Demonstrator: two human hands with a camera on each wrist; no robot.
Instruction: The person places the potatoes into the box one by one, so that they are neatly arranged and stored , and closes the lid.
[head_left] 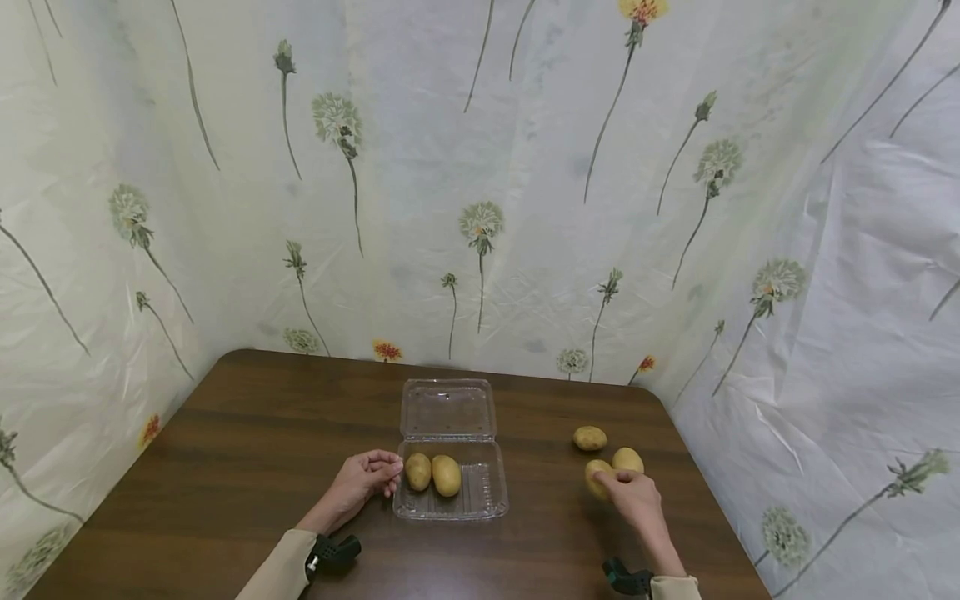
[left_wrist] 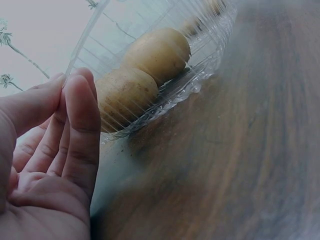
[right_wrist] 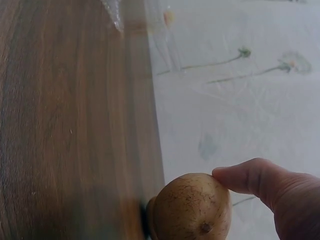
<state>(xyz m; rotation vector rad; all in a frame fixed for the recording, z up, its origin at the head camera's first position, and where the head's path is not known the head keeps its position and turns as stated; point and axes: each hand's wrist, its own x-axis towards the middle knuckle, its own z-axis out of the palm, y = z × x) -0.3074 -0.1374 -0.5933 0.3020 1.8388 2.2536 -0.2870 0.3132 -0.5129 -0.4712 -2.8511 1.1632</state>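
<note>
A clear plastic clamshell container (head_left: 483,493) lies open on the table, its lid (head_left: 447,408) folded back away from me. Two potatoes (head_left: 417,472) (head_left: 446,476) rest side by side in its left part. My left hand (head_left: 363,482) pinches the container's left rim between thumb and fingertips, as the left wrist view shows close up. To the right, my right hand (head_left: 636,502) grips a potato (head_left: 596,477), the thumb (right_wrist: 245,176) pressed to its side in the right wrist view; the other fingers are hidden there. Right beside the gripped potato is another potato (head_left: 628,459).
Behind those two, a further potato (head_left: 590,437) lies on the brown wooden table (head_left: 300,417). A floral plastic curtain (head_left: 420,183) hangs along the table's back and sides. Each wrist wears a black camera mount (head_left: 330,552).
</note>
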